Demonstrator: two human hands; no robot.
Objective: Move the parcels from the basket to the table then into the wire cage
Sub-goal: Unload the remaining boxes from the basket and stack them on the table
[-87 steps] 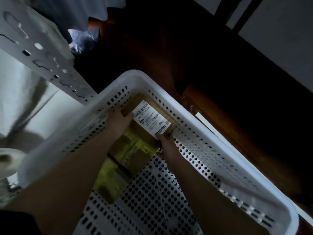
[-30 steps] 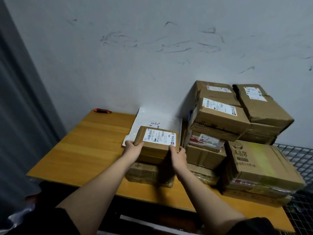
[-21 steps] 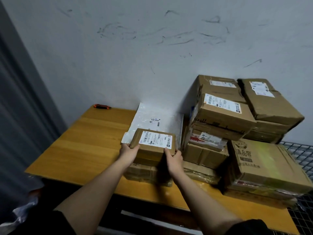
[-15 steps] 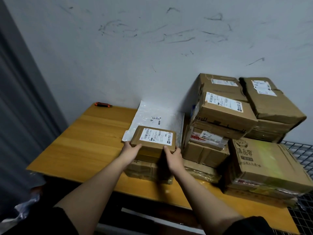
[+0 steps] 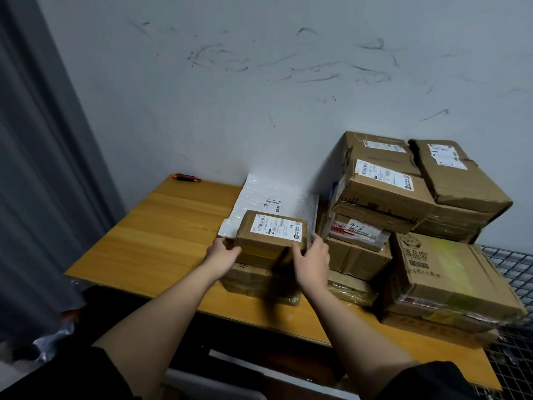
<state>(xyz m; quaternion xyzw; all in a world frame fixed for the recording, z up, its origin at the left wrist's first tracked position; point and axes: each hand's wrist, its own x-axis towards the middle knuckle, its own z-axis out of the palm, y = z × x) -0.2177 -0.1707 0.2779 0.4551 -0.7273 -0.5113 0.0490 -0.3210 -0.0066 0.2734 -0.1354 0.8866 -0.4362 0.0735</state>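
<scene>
Both hands have loosened since half a second ago: left hand (image 5: pixel 223 253) touches the parcel (image 5: pixel 271 236), right hand (image 5: pixel 313 261) hovers beside it, fingers relaxed. It tops two boxes on the table (image 5: pixel 161 235); one mailer (image 5: pixel 274 197) lies behind.

I note a small brown parcel (image 5: pixel 271 236), white label up, lying flat atop two stacked cartons on the wooden table (image 5: pixel 161 226). A taller parcel pile (image 5: pixel 403 215) stands just right. The wire cage (image 5: pixel 513 272) shows at far right.
</scene>
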